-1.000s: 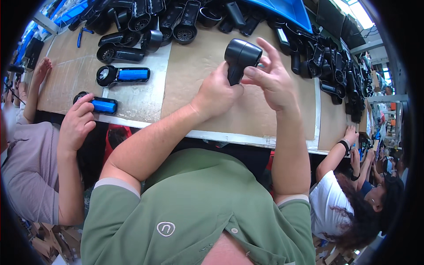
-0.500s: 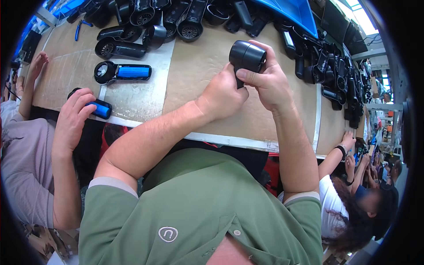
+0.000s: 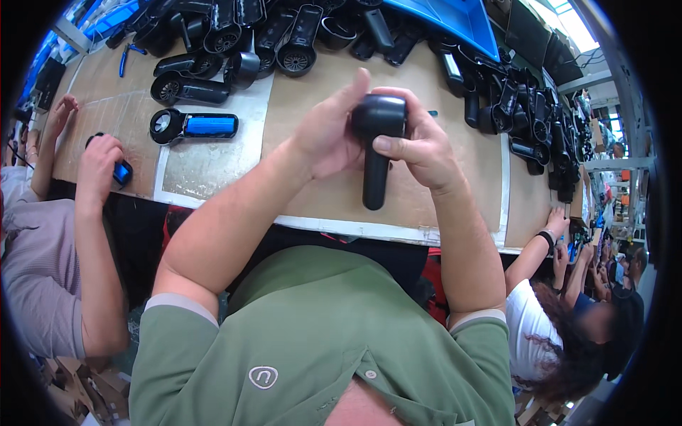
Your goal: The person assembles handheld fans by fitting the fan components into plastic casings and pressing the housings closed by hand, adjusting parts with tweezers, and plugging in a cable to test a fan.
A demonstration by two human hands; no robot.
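Observation:
A black handheld fan [image 3: 376,160], with a round head and a straight handle pointing toward me, is held above the table's middle. My right hand [image 3: 430,149] is closed on it from the right, thumb on the neck and fingers behind the head. At the head's left side is my left hand [image 3: 330,131], opened with its thumb stretched up; its fingertips are partly hidden behind the fan, and whether they touch it I cannot tell. To the left lies an open fan body [image 3: 169,126] with a blue battery [image 3: 211,126] in its handle.
Black fan housings [image 3: 295,53] are piled along the far side, with more [image 3: 522,106] at the right. Behind them stands a blue bin [image 3: 455,25]. Blue-handled pliers [image 3: 123,60] lie far left. A co-worker's hand [image 3: 99,163] holds a blue-and-black part; another person sits at the right.
The fan has swung so its handle now points toward me. My left hand has let go of the handle and opened beside the head. The left co-worker's hand moved farther left with its part.

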